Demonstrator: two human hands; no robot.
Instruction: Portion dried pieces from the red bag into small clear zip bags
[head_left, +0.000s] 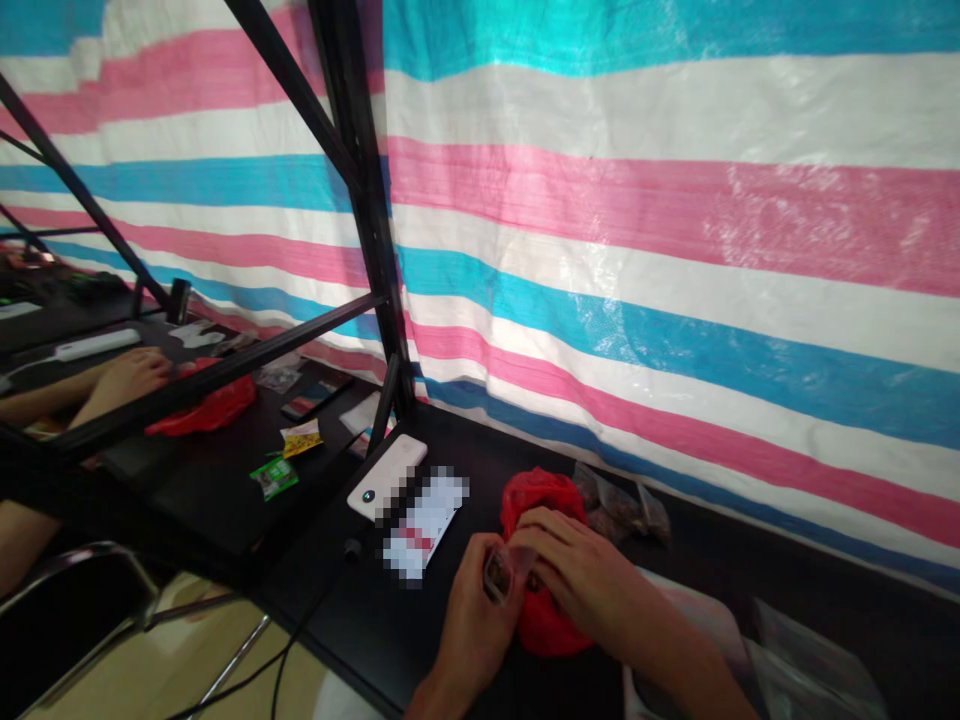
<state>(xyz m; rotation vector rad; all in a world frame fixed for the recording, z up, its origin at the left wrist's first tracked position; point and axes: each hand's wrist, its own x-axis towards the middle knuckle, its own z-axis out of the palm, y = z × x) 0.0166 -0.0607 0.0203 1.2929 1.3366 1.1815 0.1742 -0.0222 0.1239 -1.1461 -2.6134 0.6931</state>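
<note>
Near the front edge of a black table [345,620], a small clear bag [497,574] sits in the person's left hand [480,600], its mouth turned up and something dark inside. The fingers are curled snugly round it. Close against it, the right hand [562,560] reaches across a red plastic bag [551,635] with its fingers bent; from where I stand, I cannot tell whether they pinch anything. The red bag lies crumpled on the table, beneath and behind the hands.

Toward the back edge, just beyond the right hand, rest clear bags with dark contents [622,510]. A pale, flat item [694,605] lies under the right forearm, with clear plastic [817,660] farther right. Along the left edge lies a white phone [401,465], beside a pale object with a red patch [427,530], its details obscured. A black post [367,210] rises at the back left corner, before striped sheeting [675,230]. On the neighbouring table [225,490] are a green packet [276,478], a yellow packet [302,438] and another red bag [217,405], near a co-worker's hand [139,372].
</note>
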